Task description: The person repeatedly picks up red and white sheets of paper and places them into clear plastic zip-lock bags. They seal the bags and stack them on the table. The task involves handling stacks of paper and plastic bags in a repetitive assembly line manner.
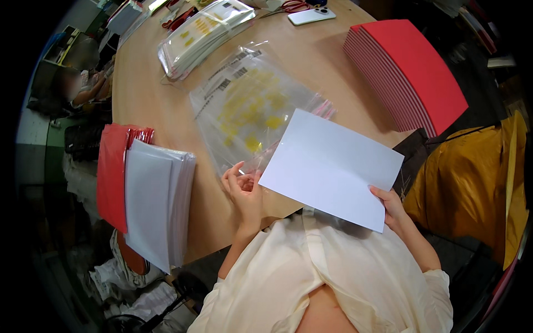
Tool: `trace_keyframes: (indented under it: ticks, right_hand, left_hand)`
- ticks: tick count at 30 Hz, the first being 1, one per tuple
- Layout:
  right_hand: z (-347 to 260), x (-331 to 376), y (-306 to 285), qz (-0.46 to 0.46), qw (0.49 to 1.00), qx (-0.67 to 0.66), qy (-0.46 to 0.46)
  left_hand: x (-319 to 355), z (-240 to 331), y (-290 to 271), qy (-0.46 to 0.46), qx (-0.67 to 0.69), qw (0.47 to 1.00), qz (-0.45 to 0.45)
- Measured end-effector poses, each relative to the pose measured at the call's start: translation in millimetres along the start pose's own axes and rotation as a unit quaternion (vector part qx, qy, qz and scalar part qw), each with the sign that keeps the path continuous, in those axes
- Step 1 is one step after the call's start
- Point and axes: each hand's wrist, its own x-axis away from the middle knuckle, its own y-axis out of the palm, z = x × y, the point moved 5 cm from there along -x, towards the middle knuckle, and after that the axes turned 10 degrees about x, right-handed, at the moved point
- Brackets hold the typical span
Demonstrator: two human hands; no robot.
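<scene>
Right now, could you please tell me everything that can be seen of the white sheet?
The white sheet is flat and rectangular, with straight edges and a blank upper face; it looks like stiff paper or thin card. It sits askew in the view, overlapping part of the clear plastic bags and reaching past the table's near edge. The right hand grips its right end, thumb on top. The left hand is by its left corner; whether they touch is unclear.

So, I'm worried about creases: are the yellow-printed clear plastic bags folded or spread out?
Spread out: the clear plastic bags lie broad and flat on the tabletop, though the white sheet hides part of them.
</scene>
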Motion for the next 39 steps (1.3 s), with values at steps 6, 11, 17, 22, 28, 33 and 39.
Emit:
trace_keyframes:
  ticks: [6,11,17,22,28,33,39]
  right_hand:
    - [3.8,-1.7,-1.6,0.001,1.0,0.008,-0.003]
    - [1.6,0.0,0.9,0.013,0.999,0.016,-0.032]
    - [-1.5,4.7,3.2,0.038,0.997,0.035,-0.063]
    - [-2.3,5.7,5.7,0.043,0.996,0.035,-0.066]
    - [-3.3,4.8,6.1,0.044,0.996,0.032,-0.072]
    - [-1.1,3.6,4.6,0.038,0.996,0.026,-0.075]
    - [1.7,2.1,5.8,0.027,0.997,0.012,-0.073]
  left_hand:
    - [6.1,10.1,1.3,-0.079,0.266,0.959,-0.058]
    - [13.1,19.1,-3.4,-0.062,0.235,0.97,-0.017]
    - [17.4,13.7,-3.3,-0.086,0.251,0.964,0.023]
    - [19.1,-0.5,-5.1,-0.13,0.232,0.964,-0.02]
    - [20.6,-5.6,-6.0,-0.18,0.15,0.972,-0.01]
    - [18.8,0.7,-3.7,-0.161,0.191,0.968,0.019]
    - [23.4,-4.8,-1.6,-0.185,0.216,0.959,-0.009]
